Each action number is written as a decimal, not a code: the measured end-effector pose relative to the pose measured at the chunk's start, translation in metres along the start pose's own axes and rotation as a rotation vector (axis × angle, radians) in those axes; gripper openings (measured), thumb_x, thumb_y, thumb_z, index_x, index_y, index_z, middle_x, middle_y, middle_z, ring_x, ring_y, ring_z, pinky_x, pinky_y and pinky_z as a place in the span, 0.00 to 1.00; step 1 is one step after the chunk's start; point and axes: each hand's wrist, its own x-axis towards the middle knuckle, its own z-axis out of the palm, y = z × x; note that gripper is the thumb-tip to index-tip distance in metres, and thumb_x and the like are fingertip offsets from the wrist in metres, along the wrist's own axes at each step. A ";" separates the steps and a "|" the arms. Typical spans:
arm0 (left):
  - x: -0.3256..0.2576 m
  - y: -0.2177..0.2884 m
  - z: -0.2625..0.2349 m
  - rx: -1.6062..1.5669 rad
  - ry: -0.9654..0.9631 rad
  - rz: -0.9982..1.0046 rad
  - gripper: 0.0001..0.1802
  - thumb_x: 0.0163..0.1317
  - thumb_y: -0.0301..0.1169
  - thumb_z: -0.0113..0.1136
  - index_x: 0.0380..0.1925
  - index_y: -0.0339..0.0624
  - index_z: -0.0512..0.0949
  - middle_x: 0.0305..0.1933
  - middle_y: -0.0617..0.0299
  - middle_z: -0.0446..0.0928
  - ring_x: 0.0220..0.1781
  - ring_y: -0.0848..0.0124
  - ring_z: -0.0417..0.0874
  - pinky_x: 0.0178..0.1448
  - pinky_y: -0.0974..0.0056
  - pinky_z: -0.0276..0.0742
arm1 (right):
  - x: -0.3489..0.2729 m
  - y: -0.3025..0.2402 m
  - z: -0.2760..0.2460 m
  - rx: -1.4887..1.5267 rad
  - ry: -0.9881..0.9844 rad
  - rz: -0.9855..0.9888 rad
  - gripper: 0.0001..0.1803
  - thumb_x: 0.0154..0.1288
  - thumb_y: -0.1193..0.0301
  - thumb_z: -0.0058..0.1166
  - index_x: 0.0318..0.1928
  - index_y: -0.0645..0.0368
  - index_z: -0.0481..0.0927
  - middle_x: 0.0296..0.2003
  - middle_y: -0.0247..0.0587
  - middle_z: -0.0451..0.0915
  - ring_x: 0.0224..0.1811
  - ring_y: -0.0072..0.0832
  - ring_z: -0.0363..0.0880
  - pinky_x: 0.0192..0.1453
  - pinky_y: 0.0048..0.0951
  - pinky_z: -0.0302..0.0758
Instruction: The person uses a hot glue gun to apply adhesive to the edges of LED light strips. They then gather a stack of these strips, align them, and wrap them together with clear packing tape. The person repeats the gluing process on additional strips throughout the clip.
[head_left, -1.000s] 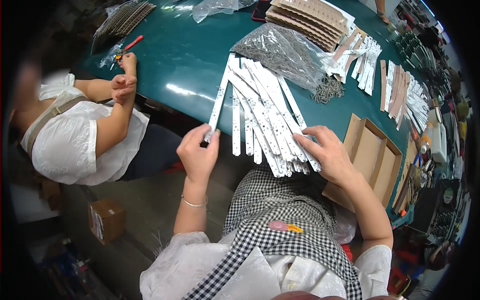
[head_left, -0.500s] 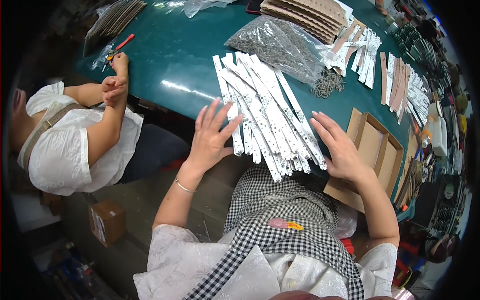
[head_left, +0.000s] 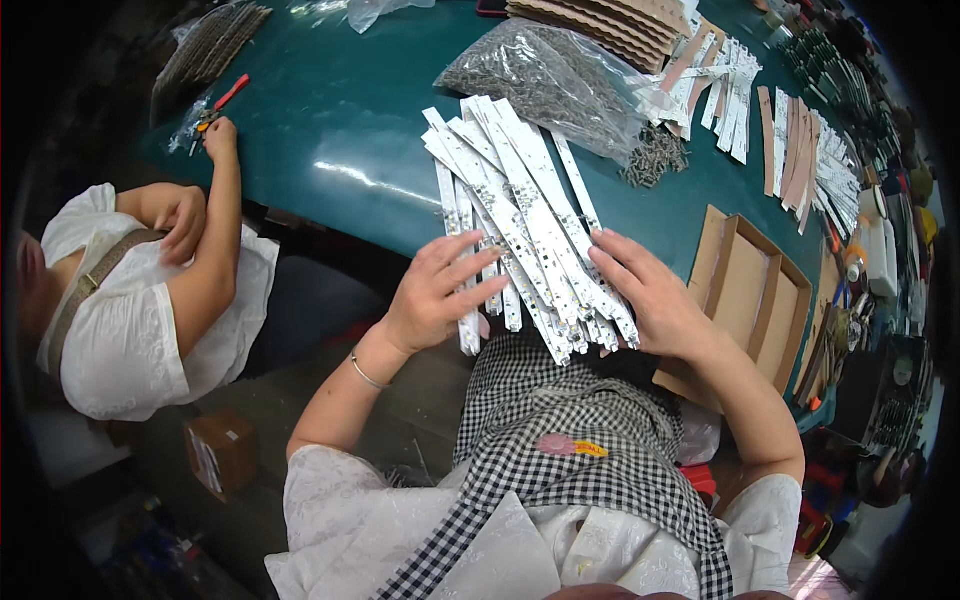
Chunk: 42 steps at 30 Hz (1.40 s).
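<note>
A loose pile of white circuit-board strips with small dark components lies at the table's near edge, its lower ends overhanging toward my checkered apron. The strips fan out, several crossing each other at a slant. My left hand reaches over the pile's left side, fingers apart and stretched across the outer strips. On the opposite side, my right hand rests its fingertips against the right edge of the pile, fingers extended. My right thumb is mostly hidden.
Beyond the pile sits a clear bag of screws, with loose screws spilled beside it. A divided cardboard box stands right. More strips lie farther back. At left, a co-worker sits near a red-handled tool on the green table.
Both my hands have moved inward, from hovering beside the pile to touching its sides. The strips have shifted slightly. The co-worker's near hand has drawn back toward the body.
</note>
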 end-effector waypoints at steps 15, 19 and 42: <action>0.064 0.010 0.007 0.108 -0.239 0.081 0.28 0.57 0.33 0.62 0.60 0.61 0.76 0.69 0.61 0.71 0.74 0.57 0.68 0.74 0.50 0.60 | 0.018 -0.022 0.003 -0.011 0.065 -0.085 0.40 0.39 0.74 0.67 0.60 0.53 0.73 0.69 0.52 0.63 0.55 0.47 0.73 0.61 0.44 0.74; 0.073 0.011 0.004 0.016 -0.240 0.195 0.23 0.56 0.31 0.63 0.55 0.52 0.78 0.65 0.54 0.74 0.68 0.55 0.75 0.68 0.49 0.70 | 0.015 -0.026 0.004 -0.011 0.063 -0.139 0.31 0.45 0.74 0.65 0.55 0.53 0.77 0.61 0.48 0.70 0.54 0.45 0.74 0.56 0.41 0.77; 0.071 0.028 0.004 -0.036 0.043 0.356 0.18 0.57 0.26 0.63 0.49 0.43 0.78 0.54 0.49 0.81 0.59 0.52 0.82 0.62 0.51 0.77 | 0.004 -0.055 0.029 0.178 0.582 -0.214 0.31 0.51 0.79 0.60 0.59 0.65 0.74 0.51 0.51 0.81 0.40 0.45 0.82 0.45 0.39 0.81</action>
